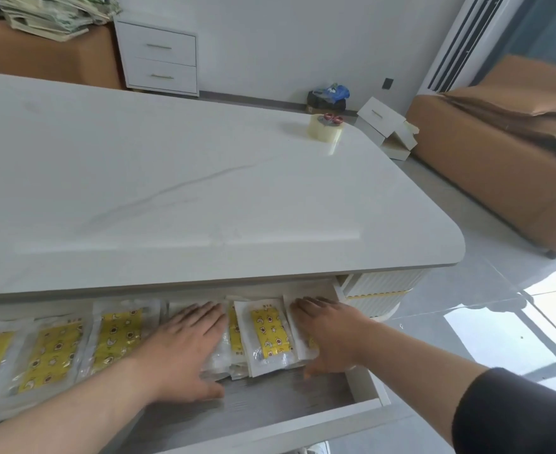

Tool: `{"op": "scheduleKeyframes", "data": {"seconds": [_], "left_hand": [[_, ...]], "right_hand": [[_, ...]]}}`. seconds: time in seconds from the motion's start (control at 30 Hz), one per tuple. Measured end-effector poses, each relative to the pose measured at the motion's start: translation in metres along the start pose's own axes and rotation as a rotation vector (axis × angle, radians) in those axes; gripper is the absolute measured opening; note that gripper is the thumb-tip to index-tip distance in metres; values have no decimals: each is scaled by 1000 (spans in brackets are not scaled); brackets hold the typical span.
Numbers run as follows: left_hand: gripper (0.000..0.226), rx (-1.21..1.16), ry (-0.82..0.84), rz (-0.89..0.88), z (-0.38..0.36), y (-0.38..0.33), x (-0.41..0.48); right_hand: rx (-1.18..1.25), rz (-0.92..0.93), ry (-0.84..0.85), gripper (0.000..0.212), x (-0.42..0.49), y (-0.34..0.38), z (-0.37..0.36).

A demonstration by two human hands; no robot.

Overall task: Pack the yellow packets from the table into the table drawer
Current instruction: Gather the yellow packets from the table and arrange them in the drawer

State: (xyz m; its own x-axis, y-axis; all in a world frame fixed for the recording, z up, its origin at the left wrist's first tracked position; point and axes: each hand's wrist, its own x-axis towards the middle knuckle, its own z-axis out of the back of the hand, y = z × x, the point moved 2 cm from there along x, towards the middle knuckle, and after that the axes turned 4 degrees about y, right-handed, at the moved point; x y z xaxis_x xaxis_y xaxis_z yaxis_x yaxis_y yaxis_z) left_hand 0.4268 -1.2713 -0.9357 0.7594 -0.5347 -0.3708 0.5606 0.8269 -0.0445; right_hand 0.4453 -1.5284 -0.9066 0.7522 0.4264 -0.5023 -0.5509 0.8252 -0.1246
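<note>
Hands flat, palms down: left hand & right hand on packets.

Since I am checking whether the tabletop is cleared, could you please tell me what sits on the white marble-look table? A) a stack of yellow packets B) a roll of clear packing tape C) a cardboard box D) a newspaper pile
B: only the roll of clear packing tape stands on the white marble-look table; the yellow packets lie in the open drawer.

Bright daylight from the right glares off the floor; edges bend and look soft.
</note>
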Motion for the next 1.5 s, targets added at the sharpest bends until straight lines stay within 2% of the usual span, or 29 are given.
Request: {"op": "scheduleKeyframes", "data": {"seconds": [0.2, 0.37, 0.5, 0.57, 0.67, 0.77, 1.0, 1.5], "left_hand": [[80, 9, -98, -212, 11, -40, 35], [71, 25, -60, -192, 15, -55, 53], [47, -47, -110, -157, 15, -46, 51], [43, -84, -116, -156, 15, -42, 51], [42, -154, -94, -140, 13, -37, 52], [51, -196, -33, -106, 11, -33, 54], [69, -190, -6, -83, 14, -33, 54], [71, -143, -32, -81, 18, -37, 50]], "right_hand": [[6, -22, 24, 112, 14, 1, 2], [9, -56, 81, 100, 15, -6, 0], [37, -57, 105, 88, 14, -8, -8], [54, -60, 104, 80, 14, -10, -9], [60, -63, 102, 76, 13, -12, -8], [32, -69, 103, 73, 15, -13, -10], [-3, -61, 127, 85, 19, -15, -9], [71, -79, 57, 64, 21, -18, -8]]}}
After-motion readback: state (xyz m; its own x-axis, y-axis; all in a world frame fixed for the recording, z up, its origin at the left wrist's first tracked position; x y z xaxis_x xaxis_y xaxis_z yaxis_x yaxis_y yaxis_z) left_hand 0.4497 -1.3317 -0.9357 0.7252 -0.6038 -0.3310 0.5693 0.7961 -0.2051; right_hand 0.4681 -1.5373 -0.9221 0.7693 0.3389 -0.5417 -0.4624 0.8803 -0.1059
